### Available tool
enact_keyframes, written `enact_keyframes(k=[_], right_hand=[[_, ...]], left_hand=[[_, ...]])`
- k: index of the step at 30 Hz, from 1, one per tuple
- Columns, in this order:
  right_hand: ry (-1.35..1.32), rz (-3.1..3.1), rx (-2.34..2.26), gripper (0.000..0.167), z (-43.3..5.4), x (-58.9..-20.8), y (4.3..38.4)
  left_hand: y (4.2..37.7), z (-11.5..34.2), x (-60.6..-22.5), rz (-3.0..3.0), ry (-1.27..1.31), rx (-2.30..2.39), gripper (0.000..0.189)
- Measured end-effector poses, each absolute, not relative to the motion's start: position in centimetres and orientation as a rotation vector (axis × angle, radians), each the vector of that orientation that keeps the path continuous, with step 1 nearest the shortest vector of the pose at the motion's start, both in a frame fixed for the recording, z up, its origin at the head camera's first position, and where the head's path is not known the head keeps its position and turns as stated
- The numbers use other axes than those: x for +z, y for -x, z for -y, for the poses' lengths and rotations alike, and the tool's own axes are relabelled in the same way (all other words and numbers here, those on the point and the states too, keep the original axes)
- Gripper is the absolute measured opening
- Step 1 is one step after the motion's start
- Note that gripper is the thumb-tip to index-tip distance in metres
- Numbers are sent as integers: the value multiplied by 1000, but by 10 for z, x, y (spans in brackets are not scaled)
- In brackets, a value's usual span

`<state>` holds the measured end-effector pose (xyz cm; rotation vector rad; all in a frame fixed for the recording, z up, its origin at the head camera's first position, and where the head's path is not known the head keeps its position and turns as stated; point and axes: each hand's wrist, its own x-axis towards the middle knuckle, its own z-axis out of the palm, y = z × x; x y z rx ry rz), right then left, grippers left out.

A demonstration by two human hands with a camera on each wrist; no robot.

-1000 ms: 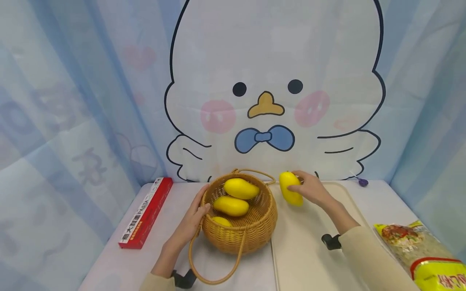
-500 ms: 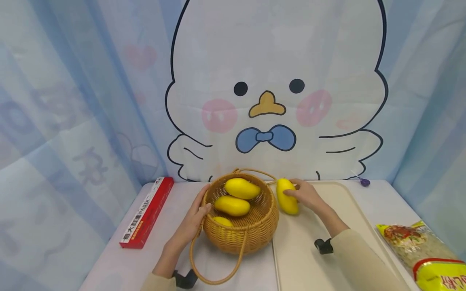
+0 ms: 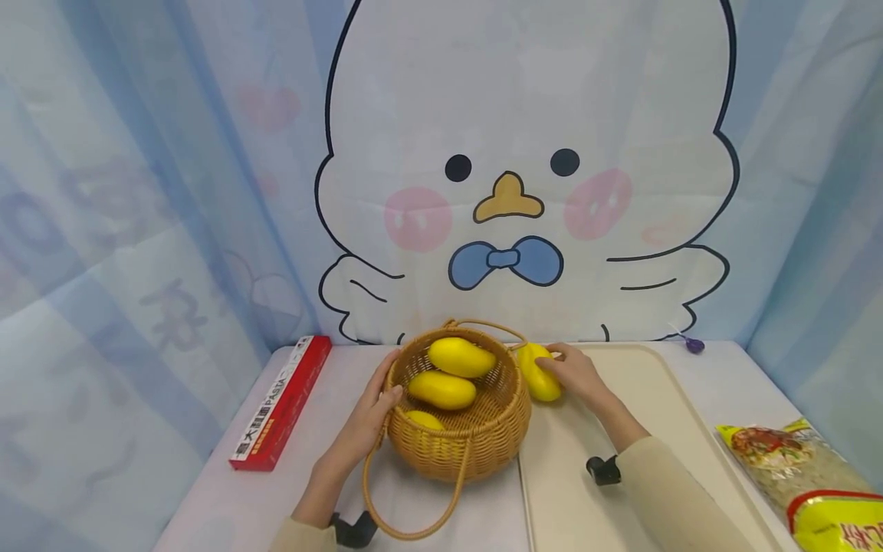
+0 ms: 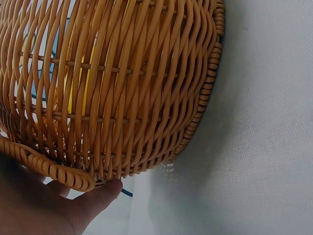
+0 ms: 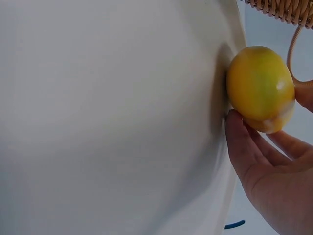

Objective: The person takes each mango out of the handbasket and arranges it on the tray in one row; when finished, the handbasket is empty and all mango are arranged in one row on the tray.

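Observation:
A round wicker basket [image 3: 476,458] with looped handles stands near the middle of the table, with yellow mangoes [image 3: 441,390] inside. My left hand [image 3: 366,420] holds its left rim, thumb at the top edge. Up close in the left wrist view, the woven wall [image 4: 137,88] fills much of the picture above the left hand [image 4: 54,208]. Just right of the basket, my right hand [image 3: 581,377] grips another mango [image 3: 534,374] between thumb and fingers, low over the tray. The right wrist view shows this mango [image 5: 259,85] end-on, with fingertips beneath and the thumb at its side.
A cream tray [image 3: 576,491] lies under the right arm. On the left is a red pasta box [image 3: 283,406]; at far right lies a plastic food bag [image 3: 800,475]. A small purple object [image 3: 694,346] sits at the back edge, before a printed curtain [image 3: 510,307].
The right hand has brought its mango left and slightly down, up to the basket's right side. The left hand keeps its hold on the rim, and the basket stays put.

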<state>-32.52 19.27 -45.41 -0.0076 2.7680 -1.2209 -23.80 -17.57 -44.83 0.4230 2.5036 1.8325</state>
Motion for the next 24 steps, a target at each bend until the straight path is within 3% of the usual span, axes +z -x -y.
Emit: enact_keyframes(k=[24], right_hand=[[201,-2955,-1093,64,-208,-431,319]], left_hand=[[238,175,-448,-2512,-421,1826,58]])
